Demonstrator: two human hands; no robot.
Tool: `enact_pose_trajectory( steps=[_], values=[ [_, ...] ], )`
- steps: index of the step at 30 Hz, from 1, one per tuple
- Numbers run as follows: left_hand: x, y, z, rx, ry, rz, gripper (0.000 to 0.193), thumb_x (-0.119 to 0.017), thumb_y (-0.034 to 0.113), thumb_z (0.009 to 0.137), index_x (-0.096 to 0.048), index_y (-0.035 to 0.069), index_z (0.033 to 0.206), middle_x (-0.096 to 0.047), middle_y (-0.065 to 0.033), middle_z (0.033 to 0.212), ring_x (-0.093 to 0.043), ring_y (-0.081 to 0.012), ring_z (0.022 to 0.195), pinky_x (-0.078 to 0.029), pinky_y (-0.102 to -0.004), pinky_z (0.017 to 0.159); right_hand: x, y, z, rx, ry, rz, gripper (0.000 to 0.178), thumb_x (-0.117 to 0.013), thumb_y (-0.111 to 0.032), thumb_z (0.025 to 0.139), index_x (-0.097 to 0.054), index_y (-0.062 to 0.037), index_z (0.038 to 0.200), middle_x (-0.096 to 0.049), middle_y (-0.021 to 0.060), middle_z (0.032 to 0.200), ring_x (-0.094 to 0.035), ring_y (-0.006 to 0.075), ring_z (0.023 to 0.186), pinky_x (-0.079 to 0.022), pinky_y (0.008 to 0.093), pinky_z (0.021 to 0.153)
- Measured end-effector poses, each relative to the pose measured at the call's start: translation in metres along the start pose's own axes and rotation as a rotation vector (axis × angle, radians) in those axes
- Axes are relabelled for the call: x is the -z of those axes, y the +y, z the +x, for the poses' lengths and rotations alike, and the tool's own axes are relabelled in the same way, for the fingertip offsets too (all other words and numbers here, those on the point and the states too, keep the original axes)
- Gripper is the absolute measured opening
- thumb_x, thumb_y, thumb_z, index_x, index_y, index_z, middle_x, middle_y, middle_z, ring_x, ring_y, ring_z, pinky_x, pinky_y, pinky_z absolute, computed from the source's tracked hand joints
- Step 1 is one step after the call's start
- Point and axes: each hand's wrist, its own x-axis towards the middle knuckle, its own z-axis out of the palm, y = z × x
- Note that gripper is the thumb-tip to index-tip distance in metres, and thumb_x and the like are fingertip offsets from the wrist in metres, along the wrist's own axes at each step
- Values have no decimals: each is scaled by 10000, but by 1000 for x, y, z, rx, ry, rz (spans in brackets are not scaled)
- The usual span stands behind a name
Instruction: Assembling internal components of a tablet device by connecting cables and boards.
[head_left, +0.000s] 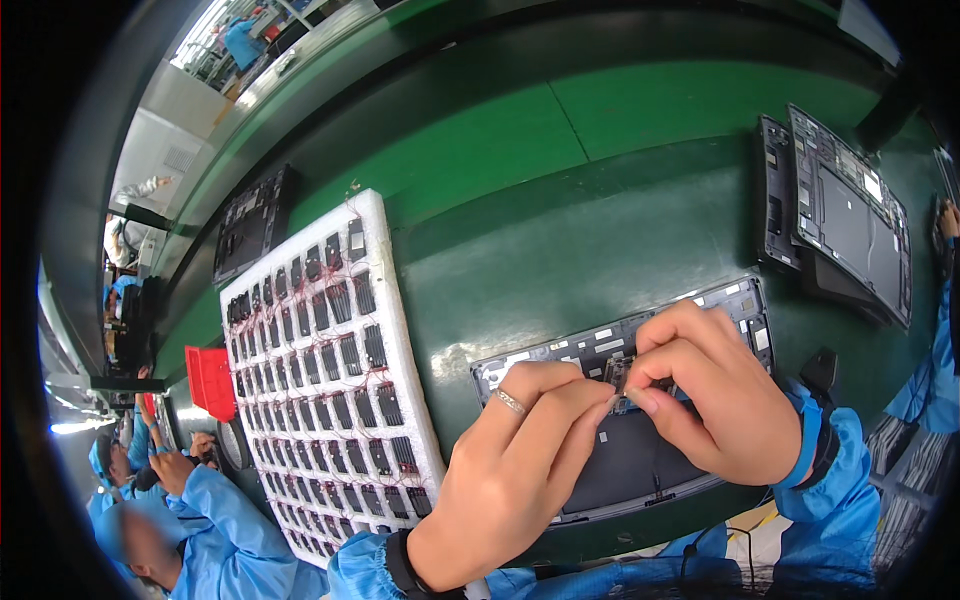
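Observation:
A dark laptop casing [625, 460] lies in front of me on the green bench, its inner side up. Over its middle, both hands come together at a small circuit board [617, 370]. My left hand [520, 460], with a ring on one finger, is closed, its fingertips pinching the board's near edge. From the other side my right hand [725, 400] pinches at the same board with thumb and forefinger. The fingers cover part of the board, so its exact seating in the casing cannot be made out.
A white foam tray [380, 260] of small black parts with red wires stands at left, beside a red bin [208, 382]. Another casing [250, 225] lies behind it. Stacked casings [850, 215] are at the far right. Co-workers in blue [225, 535] sit at left.

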Motion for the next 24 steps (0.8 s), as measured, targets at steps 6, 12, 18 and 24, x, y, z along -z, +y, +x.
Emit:
enact_pose_trajectory(
  steps=[6, 12, 18, 24],
  values=[
    [2, 6, 0, 75, -54, -72, 229, -785, -55, 913, -724, -31, 1133, -667, -142, 1075, -711, -311, 933, -599, -395, 769, -10, -3, -1, 76, 157, -254, 266, -826, -54, 840, -663, -86, 1047, -605, 64, 1105, -632, 257, 973, -433, 401, 882],
    [-4, 5, 0, 105, -8, -91, 199, -818, -60, 895, -761, -7, 1078, -695, -91, 1017, -503, -94, 636, -437, -253, 573, -12, 0, -2, 111, 191, -330, 283, -842, -73, 818, -670, -86, 1043, -613, 67, 1103, -641, 260, 946, -437, 401, 874],
    [-4, 0, 0, 174, -3, -201, 170, -776, -85, 920, -732, -10, 1065, -681, -105, 1014, -529, -99, 668, -450, -253, 603, -8, -1, 0, 106, 199, -246, 280, -819, -48, 839, -663, -78, 1070, -632, 76, 1110, -645, 272, 952, -438, 407, 870],
    [19, -11, -1, 39, -58, -527, 45, -749, -7, 980, -712, -3, 955, -712, -145, 991, -696, -205, 851, -560, -313, 781, -3, 0, -2, 56, 198, 3, 295, -740, 13, 907, -612, -68, 1161, -665, 88, 1031, -643, 287, 920, -433, 409, 869]
  ],
)
